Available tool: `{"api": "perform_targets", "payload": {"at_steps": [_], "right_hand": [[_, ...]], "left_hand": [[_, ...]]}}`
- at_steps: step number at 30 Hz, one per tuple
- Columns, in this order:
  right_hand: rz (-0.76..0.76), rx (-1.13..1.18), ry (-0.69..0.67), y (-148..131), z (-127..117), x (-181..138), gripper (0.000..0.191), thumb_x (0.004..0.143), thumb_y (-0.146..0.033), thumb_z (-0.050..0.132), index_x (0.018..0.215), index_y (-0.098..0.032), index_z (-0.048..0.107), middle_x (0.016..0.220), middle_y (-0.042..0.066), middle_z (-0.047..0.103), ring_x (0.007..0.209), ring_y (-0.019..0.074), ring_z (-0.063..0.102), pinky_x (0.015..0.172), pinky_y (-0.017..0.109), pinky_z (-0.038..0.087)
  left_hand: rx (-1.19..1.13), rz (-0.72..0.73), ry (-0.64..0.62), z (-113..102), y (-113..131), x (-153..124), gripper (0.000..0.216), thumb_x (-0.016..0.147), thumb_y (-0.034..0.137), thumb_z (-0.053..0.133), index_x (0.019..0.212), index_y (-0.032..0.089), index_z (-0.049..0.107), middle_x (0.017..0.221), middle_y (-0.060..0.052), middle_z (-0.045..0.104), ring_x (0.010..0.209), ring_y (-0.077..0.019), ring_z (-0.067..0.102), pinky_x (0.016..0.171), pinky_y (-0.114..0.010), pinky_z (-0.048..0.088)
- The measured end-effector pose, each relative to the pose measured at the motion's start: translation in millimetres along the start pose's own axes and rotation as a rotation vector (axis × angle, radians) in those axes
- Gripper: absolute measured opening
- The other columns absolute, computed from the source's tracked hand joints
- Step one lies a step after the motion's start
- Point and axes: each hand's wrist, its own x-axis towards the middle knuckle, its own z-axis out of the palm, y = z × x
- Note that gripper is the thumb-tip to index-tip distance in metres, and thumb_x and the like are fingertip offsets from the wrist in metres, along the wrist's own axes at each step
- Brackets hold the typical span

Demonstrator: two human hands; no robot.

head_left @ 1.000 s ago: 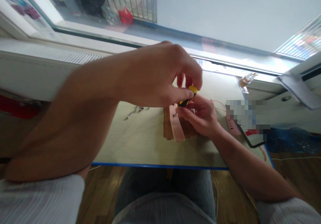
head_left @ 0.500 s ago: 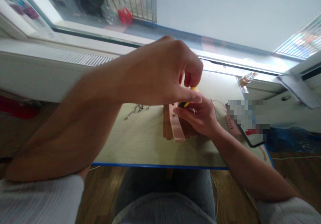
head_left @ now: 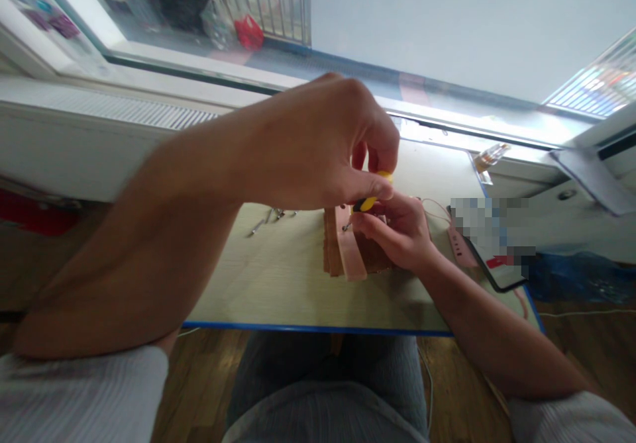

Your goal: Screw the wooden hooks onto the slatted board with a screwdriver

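- Hardware (head_left: 279, 215), metallic, on the table (head_left: 248, 284), left of centre.
- Left hand (head_left: 342, 155), centre, pinching a yellow-and-black screwdriver (head_left: 368, 203).
- Pinkish strip (head_left: 352, 257) on a brown block (head_left: 375, 257), centre, at the screwdriver's tip.
- Right hand (head_left: 403, 230), right of centre, thumb beside the handle; cannot tell whether it grips.

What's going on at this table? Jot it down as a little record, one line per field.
Left hand: pinching a yellow-and-black screwdriver by its handle
Right hand: at the screwdriver's lower end; exact contact partly hidden
Screwdriver direction: slanting down toward a pale strip
Under the strip: a brown block
Left on the table: loose metal pieces
Right on the table: a pink power strip
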Motion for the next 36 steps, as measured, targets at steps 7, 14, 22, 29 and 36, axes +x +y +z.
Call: {"api": "perform_targets", "payload": {"at_steps": [7, 14, 22, 29, 36], "right_hand": [[-0.007, -0.035, -0.001, -1.6, -2.1, 0.4, 0.022, 0.100, -0.037, 0.083, 0.086, -0.022, 0.074, 0.077, -0.002, 0.064, 0.065, 0.0120, 0.054, 0.057, 0.029, 0.042], [-0.030, -0.020, 0.012, 2.1, -0.6, 0.5, 0.017, 0.100, -0.034, 0.084, 0.091, -0.020, 0.078, 0.083, 0.000, 0.069, 0.066, 0.0111, 0.055, 0.057, 0.028, 0.043], [-0.009, -0.082, 0.048, 9.3, -0.8, -2.5, 0.027, 0.098, -0.042, 0.089, 0.086, -0.021, 0.076, 0.078, 0.000, 0.067, 0.067, 0.0127, 0.057, 0.060, 0.031, 0.047], [-0.027, -0.144, 0.090, 10.0, 0.5, -3.1, 0.035, 0.093, -0.046, 0.093, 0.082, -0.022, 0.071, 0.071, -0.003, 0.062, 0.062, 0.0114, 0.051, 0.056, 0.030, 0.044], [-0.044, -0.125, 0.085, 12.9, 1.4, -1.9, 0.035, 0.091, -0.046, 0.095, 0.085, -0.023, 0.069, 0.071, -0.005, 0.059, 0.061, 0.0104, 0.048, 0.054, 0.028, 0.041]], "left_hand": [[-0.020, -0.016, -0.059, -0.9, -0.9, 0.5, 0.023, 0.096, 0.024, 0.068, 0.104, 0.024, 0.090, 0.100, -0.003, 0.086, 0.089, -0.0194, 0.075, 0.085, -0.033, 0.054], [-0.022, 0.002, -0.056, 0.6, -2.8, 1.4, 0.028, 0.099, 0.037, 0.064, 0.102, 0.022, 0.088, 0.092, -0.002, 0.082, 0.089, -0.0179, 0.075, 0.083, -0.029, 0.054], [0.009, -0.010, -0.034, 0.9, -3.3, 3.2, 0.036, 0.099, 0.051, 0.074, 0.102, 0.018, 0.087, 0.090, -0.003, 0.080, 0.092, -0.0179, 0.072, 0.098, -0.035, 0.054], [0.048, -0.016, 0.030, 3.6, -7.0, 1.7, 0.028, 0.097, 0.048, 0.079, 0.098, 0.021, 0.086, 0.091, -0.002, 0.081, 0.086, -0.0172, 0.071, 0.090, -0.033, 0.051], [0.041, 0.016, 0.075, 6.7, -5.0, 3.2, 0.022, 0.094, 0.041, 0.078, 0.089, 0.021, 0.084, 0.084, 0.000, 0.077, 0.079, -0.0150, 0.068, 0.078, -0.029, 0.050]]}}
